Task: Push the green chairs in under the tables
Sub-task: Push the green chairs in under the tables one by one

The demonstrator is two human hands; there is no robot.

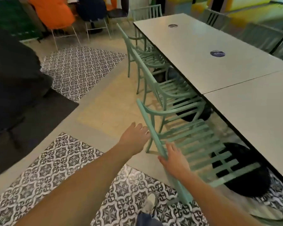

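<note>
Both hands meet the curved top rail of the nearest green chair [183,141], a mint-painted slatted armchair standing at the long near edge of the counter [252,111]. The left hand [134,137] lies flat against the back of the rail, its grip apart with fingers spread and not wrapped around anything. The right hand [175,159] rests on the rail lower down, thumb on the outer face and fingers over the seat side; its grip is loosely draped, not tightly clamped. The chair's slatted seat reaches partly under the counter edge, while its backrest leans outward toward the person.

Two more green chairs [155,74] of the same slatted build stand in a row farther along that same edge, seats tucked beneath. The counter is made of smooth pale rectangular slabs butted together with a thin dark seam and dark rims; two round dark stickers [217,53] lie on the far slab. Black rounded bases [245,170] show below.

The floor [104,111] is pale, smooth concrete inset with patches of ornate black-and-white patterned tile [78,69]. A dark mat [44,115] lies at the left.
</note>
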